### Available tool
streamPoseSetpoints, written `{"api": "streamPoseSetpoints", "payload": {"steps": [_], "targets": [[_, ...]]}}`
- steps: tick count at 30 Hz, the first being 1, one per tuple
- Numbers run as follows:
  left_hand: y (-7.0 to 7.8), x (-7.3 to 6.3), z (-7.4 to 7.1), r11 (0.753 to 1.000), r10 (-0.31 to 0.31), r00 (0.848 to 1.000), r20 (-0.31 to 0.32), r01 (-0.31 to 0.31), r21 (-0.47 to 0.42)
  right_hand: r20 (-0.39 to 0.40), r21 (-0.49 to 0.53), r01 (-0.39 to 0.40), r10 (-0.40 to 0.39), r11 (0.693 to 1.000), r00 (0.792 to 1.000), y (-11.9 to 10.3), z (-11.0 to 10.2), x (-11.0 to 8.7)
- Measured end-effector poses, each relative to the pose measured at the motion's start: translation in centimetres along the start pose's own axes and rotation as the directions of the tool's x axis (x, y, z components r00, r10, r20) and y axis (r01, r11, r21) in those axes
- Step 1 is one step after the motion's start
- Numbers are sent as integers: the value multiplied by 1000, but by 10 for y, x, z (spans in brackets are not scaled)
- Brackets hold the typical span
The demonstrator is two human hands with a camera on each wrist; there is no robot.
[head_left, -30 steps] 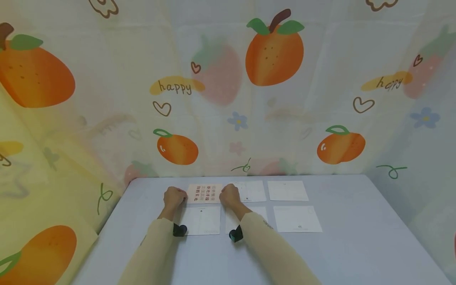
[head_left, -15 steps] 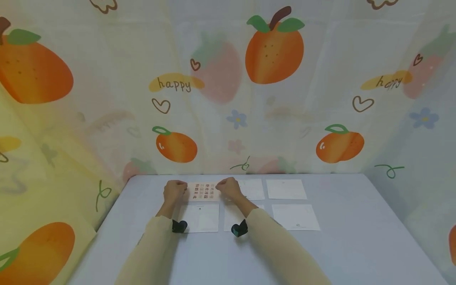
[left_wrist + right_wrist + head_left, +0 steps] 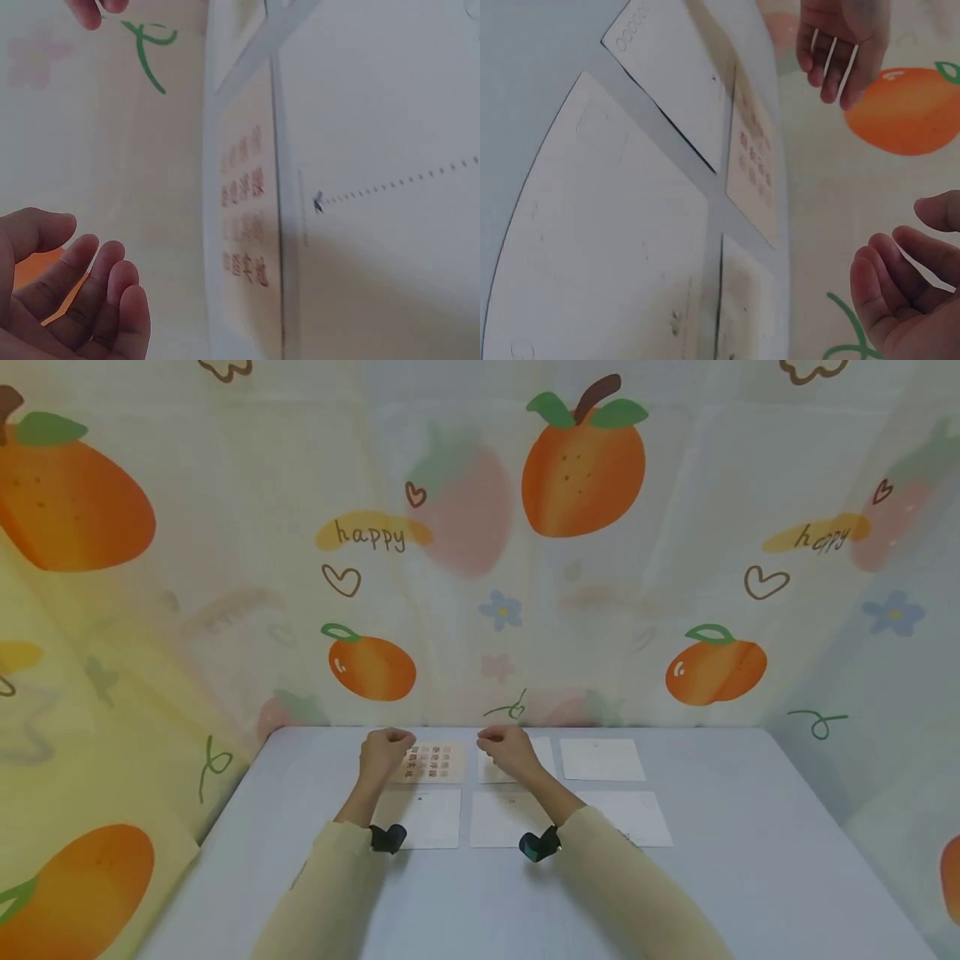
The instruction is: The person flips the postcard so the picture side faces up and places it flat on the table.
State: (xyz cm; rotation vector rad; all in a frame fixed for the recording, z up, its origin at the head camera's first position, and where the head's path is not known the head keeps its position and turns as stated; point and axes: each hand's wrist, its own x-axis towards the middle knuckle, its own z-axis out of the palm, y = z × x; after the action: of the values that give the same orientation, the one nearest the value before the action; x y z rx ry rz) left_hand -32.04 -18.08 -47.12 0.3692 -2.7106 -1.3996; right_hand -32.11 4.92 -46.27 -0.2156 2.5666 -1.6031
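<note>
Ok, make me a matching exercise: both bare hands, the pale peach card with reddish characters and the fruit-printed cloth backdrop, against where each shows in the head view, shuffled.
1. Bare left hand
2. Bare right hand
3. Pale peach card with reddish characters
4. Fruit-printed cloth backdrop

A. Behind the pale table
B. Partly covering the back row's middle white card
C. Lying at the back row's left end
D. Partly covering the peach card

Pairs: 1-D, 2-B, 3-C, 4-A

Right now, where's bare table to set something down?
Free: table right of the cards, out to its edge; also between the sleeves, nearer than the cards. Crowded: the cards' two close-set rows, with both hands hovering by the printed card.
</note>
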Motion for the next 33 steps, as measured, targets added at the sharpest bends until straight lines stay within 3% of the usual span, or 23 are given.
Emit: {"api": "streamPoseSetpoints", "payload": {"steps": [5, 12, 16, 23, 28, 33], "targets": [[8, -3, 4, 999, 35, 999, -9, -35, -19, -17, 12, 20, -20, 1000, 1000, 2, -15, -8], [19, -12, 12, 995, 18, 999, 36, -14, -98, -67, 41, 33, -31, 999, 997, 5, -32, -21], [22, -16, 17, 991, 23, 999, 50, -17, -131, -90, 42, 3, 1, 999, 996, 10, -38, -22], [26, -15, 33, 992, 44, 998, 37, -39, -123, -105, 12, -32, 33, 999, 994, 19, -52, -17], [30, -17, 47, 990, 18, 997, 69, -8, -141, -130, -27, -54, 50, 998, 990, 25, -62, -10], [33, -15, 59, 997, -19, 997, 79, 24, -70, -145, -75, -116, 104, 990, 984, 33, -68, -4]]}}
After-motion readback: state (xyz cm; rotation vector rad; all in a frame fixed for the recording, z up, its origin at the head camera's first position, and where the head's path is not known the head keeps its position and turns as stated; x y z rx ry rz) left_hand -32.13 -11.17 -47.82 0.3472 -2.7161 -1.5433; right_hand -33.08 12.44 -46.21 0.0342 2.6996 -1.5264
